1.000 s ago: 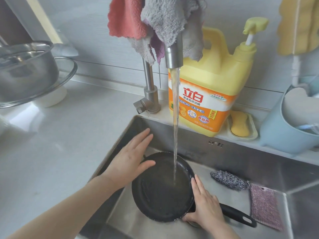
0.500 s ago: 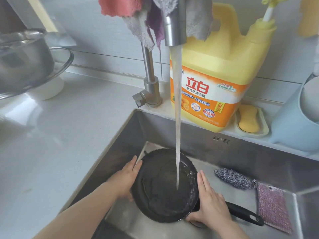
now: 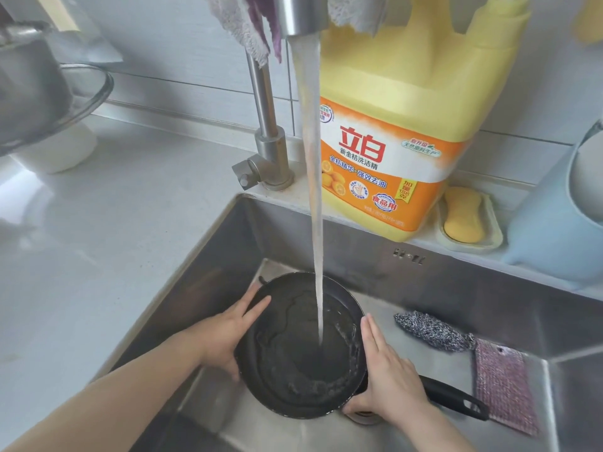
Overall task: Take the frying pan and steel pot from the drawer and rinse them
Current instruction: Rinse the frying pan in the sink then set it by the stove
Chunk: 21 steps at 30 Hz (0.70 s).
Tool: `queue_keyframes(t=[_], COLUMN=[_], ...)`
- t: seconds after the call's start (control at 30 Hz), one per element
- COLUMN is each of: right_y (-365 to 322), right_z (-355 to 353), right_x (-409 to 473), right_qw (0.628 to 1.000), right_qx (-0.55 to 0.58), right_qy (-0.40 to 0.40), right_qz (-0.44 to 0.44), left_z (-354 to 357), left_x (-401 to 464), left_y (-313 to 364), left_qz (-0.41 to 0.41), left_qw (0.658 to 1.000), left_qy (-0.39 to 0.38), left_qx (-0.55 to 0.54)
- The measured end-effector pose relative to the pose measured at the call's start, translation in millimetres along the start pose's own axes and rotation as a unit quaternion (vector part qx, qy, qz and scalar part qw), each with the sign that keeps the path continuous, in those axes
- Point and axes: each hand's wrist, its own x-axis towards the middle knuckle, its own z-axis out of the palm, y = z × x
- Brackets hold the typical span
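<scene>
Pale grey bench point(image 3: 107, 243) runs along a tiled wall, with a steel sink point(image 3: 509, 308) sunk into it, and I'll place everything off that sink. Way off to its left on the bench sits the steel pot point(image 3: 29, 89), shiny and cut off by the frame edge, resting on what looks like a glass lid point(image 3: 94, 93) over something white. At the sink's back left corner stands the tap point(image 3: 270, 148), cloths draped over its top, and water point(image 3: 315, 203) pours straight down from the spout.

Down in the sink, the left hand point(image 3: 225, 334) is laid flat against the left rim of the frying pan point(image 3: 300, 350), fingers straight and resting on the edge. The pan is black, sitting low in the basin right under the stream, which hits a bit right of its middle. The right hand point(image 3: 388, 376) presses its straight fingers along the pan's right rim, thumb tucked under near where the handle point(image 3: 453, 399) sticks out to the right.

Behind the sink on the ledge is a big yellow detergent jug point(image 3: 401, 132), then a soap bar point(image 3: 463, 216) in a dish. Inside the sink's right side lie a steel scourer point(image 3: 430, 331) and a pinkish scrub pad point(image 3: 504, 389).
</scene>
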Motion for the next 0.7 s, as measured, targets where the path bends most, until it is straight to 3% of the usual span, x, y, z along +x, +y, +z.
queue_keyframes(t=[0.7], right_y=[-2], right_z=[-5], right_x=[2], right_qw=[1.0], right_qx=[-0.017], right_qy=[-0.014], right_qz=[-0.016], left_z=[10], left_x=[9], left_y=[-8], left_qz=[-0.002], left_qw=[0.998], left_qy=[-0.032], left_qx=[-0.056])
